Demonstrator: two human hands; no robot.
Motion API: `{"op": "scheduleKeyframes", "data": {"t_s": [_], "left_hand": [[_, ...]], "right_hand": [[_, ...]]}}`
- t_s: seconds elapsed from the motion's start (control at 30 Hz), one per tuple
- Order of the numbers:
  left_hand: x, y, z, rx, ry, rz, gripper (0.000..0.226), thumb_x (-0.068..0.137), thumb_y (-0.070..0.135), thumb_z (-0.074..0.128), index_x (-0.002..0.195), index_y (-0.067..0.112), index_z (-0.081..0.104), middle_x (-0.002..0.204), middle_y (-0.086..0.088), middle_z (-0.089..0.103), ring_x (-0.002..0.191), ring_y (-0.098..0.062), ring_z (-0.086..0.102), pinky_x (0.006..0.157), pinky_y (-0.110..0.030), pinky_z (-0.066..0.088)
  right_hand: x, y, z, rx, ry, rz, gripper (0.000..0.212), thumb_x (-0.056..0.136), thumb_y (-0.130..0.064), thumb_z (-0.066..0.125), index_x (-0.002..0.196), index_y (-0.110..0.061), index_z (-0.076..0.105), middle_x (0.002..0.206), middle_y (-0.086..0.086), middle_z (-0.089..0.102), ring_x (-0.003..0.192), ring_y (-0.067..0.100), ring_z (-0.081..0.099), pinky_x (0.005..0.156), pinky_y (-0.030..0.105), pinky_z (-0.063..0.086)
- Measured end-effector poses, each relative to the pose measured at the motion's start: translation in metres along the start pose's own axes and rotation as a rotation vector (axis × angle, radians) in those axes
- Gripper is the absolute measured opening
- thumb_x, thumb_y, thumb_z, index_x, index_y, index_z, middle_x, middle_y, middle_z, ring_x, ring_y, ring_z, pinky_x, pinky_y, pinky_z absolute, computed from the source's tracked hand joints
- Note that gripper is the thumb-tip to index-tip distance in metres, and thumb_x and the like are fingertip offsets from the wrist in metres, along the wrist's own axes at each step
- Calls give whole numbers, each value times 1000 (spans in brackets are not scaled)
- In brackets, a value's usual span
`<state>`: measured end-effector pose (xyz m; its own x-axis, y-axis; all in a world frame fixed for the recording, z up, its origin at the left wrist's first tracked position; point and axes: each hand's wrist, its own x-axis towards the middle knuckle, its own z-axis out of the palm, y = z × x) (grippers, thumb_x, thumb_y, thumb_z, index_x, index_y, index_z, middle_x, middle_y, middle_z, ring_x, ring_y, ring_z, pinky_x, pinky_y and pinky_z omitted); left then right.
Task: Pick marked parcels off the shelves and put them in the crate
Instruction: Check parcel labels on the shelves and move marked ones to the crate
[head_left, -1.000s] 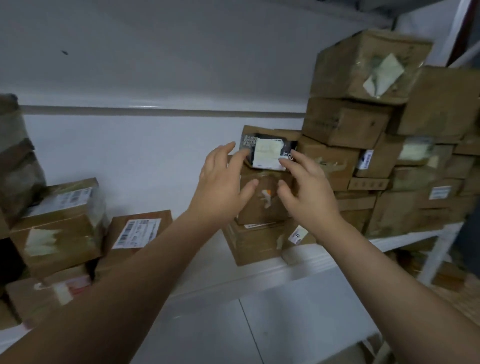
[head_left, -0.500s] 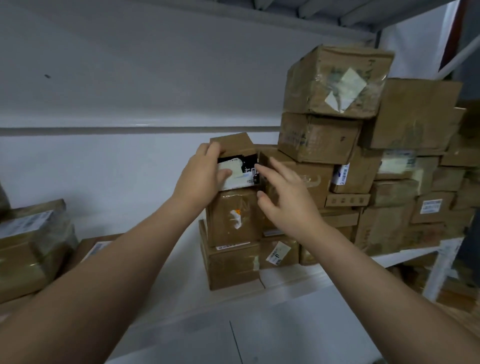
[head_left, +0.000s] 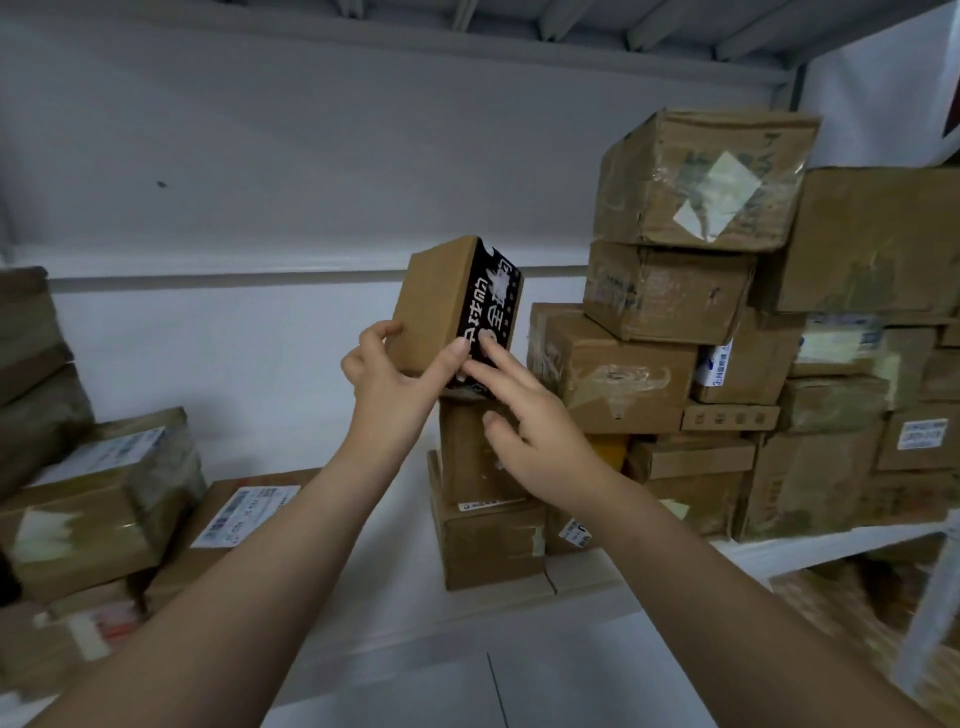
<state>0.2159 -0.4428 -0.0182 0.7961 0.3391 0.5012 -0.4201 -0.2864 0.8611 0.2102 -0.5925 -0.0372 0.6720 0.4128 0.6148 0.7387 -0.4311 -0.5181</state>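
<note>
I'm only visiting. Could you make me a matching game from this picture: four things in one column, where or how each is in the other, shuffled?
1 black-labelled parcel
2 box with a pale diamond patch
3 flat parcel with a white barcode label
4 right hand

A highest up, at the right
B low down, at the left
C gripped by the left hand
D open, fingertip on the black label

Pairs: 1-C, 2-A, 3-B, 4-D.

The right hand (head_left: 540, 431) hid much of the taped box (head_left: 462, 457) behind it; the shipping label (head_left: 249, 514) carried print too small to read (boxes on the lower shelf (head_left: 852, 618) were blurred).
</note>
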Motion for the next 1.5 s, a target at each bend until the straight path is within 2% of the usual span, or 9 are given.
{"op": "scheduleKeyframes", "data": {"t_s": [0.3,0.63,0.8,0.97,1.07,1.17,1.3,1.4,1.5], "left_hand": [[-8,9,-33,-635,-113,-164,41,97,48,29,120,27,55,117,-1,64,104,-27,64,89,-44,51],[-23,12,-31,-248,-64,11,32,97,44,38,120,26,50,115,3,63,102,-11,63,83,-22,55],[-32,12,-31,-237,-134,24,66,71,57,56,128,28,45,123,3,61,107,-13,62,91,-32,53],[-35,10,-32,-277,-94,-25,41,91,48,44,123,23,49,111,2,67,97,-14,66,74,-27,56],[-36,13,-37,-281,6,-104,47,100,47,21,100,21,60,78,-10,70,56,-22,64,38,-25,45],[-38,14,-48,-234,37,-158,61,98,54,11,94,20,62,62,-11,68,42,-24,55,35,-23,37],[-44,2,-74,-124,40,-202,67,94,63,8,100,26,63,72,-6,72,58,-23,67,40,-26,46],[-61,-18,-103,154,53,17,68,88,72,13,106,29,63,96,9,69,88,-3,65,71,-26,53],[-76,-29,-130,277,154,129,62,84,74,27,102,25,60,92,15,66,86,1,62,70,-23,50]], "right_hand": [[10,-19,-11,445,165,133,52,93,-36,56,133,-50,26,138,-20,37,131,4,39,105,35,41],[6,-30,-3,490,236,66,99,79,-13,76,149,-30,8,116,-40,41,104,-29,43,81,-1,39],[4,-29,-5,407,275,41,90,73,-21,81,139,-41,23,120,-38,44,110,-22,45,88,9,44],[-2,-28,-7,341,282,1,75,77,-28,77,135,-41,31,124,-33,37,108,-28,37,83,-3,35],[-6,-30,-3,240,273,-46,64,80,-45,69,137,-40,39,131,-27,39,125,-11,34,99,8,29],[-7,-33,11,308,266,-67,61,82,-41,66,138,-30,44,135,-16,44,129,2,39,108,30,38],[-6,-42,35,433,211,-83,61,82,-33,69,135,-40,41,138,-7,43,128,5,44,101,32,47],[-6,-44,62,498,91,-46,86,77,-25,78,135,-59,24,148,-9,33,132,3,39,97,22,48],[-9,-45,97,394,57,-47,87,68,-38,78,136,-57,29,147,-14,34,136,6,34,106,39,42]]}}
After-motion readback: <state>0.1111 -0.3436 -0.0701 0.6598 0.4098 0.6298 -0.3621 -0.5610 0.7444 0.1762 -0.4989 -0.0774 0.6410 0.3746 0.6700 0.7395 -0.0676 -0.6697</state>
